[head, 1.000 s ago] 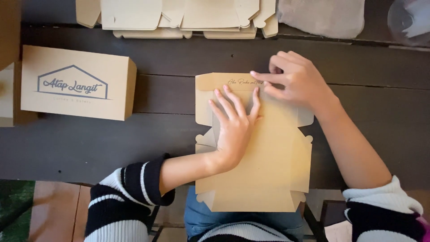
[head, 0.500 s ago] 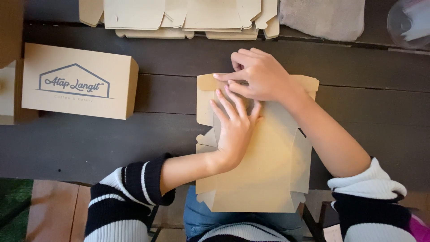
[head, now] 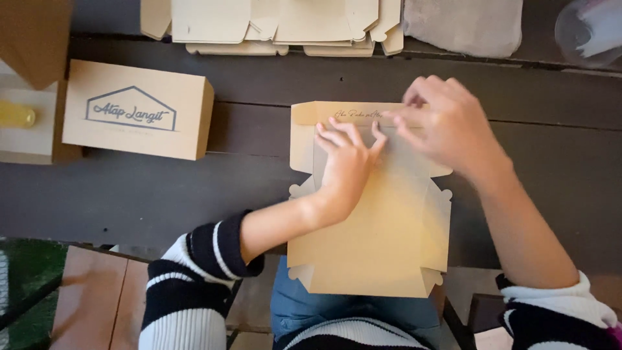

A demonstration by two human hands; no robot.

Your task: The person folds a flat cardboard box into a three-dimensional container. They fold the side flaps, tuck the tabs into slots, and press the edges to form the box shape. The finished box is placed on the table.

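A flat, unfolded brown cardboard box blank [head: 382, 240] lies on the dark wooden table [head: 259, 188], its near end hanging over the edge toward my lap. My left hand [head: 346, 165] presses flat on the blank's upper middle, fingers spread. My right hand [head: 447, 126] rests on the blank's far right part, fingers curled over the top flap [head: 324, 113] along its fold line. Neither hand lifts the blank off the table.
An assembled brown box with a house outline print [head: 139, 110] stands at the left. A stack of flat box blanks [head: 278, 26] lies at the far edge, beside a grey cloth [head: 463, 26]. A clear round container [head: 589, 32] sits far right.
My right hand slid left along the top flap half a second ago and has now moved back right. The left hand stays pressed on the blank.
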